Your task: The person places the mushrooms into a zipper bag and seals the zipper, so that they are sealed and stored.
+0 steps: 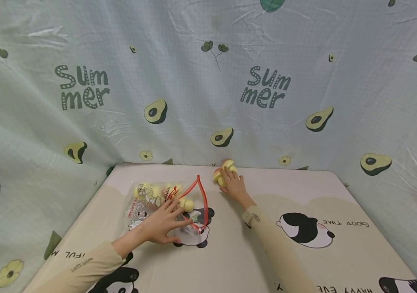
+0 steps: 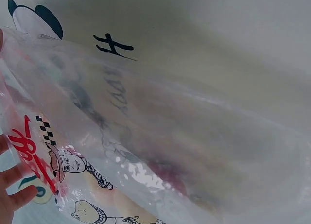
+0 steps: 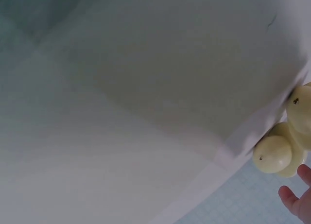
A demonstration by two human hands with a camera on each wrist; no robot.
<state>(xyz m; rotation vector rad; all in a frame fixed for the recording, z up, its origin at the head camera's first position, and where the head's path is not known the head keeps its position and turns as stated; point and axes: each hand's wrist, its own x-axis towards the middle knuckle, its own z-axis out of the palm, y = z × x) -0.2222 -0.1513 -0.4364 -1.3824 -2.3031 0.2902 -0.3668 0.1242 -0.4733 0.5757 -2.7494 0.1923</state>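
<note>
A clear plastic bag (image 1: 129, 215) with cartoon prints and a red zip edge lies on the table, pale yellow fruits (image 1: 187, 204) inside it. My left hand (image 1: 162, 223) rests on the bag near its mouth, fingers spread. Through the left wrist view the bag (image 2: 160, 136) fills most of the picture, with a blurred reddish patch within. At the table's far edge sits a cluster of pale yellow, partly reddish fruits (image 1: 228, 163). My right hand (image 1: 234, 188) reaches over them with extended fingers. In the right wrist view its fingertips (image 3: 286, 194) are beside the fruits (image 3: 272, 155).
The table (image 1: 267, 260) carries printed panda and dog pictures and lettering. Behind it and along both sides hangs a pale curtain (image 1: 193, 81) with avocado prints, close to the fruits at the far edge.
</note>
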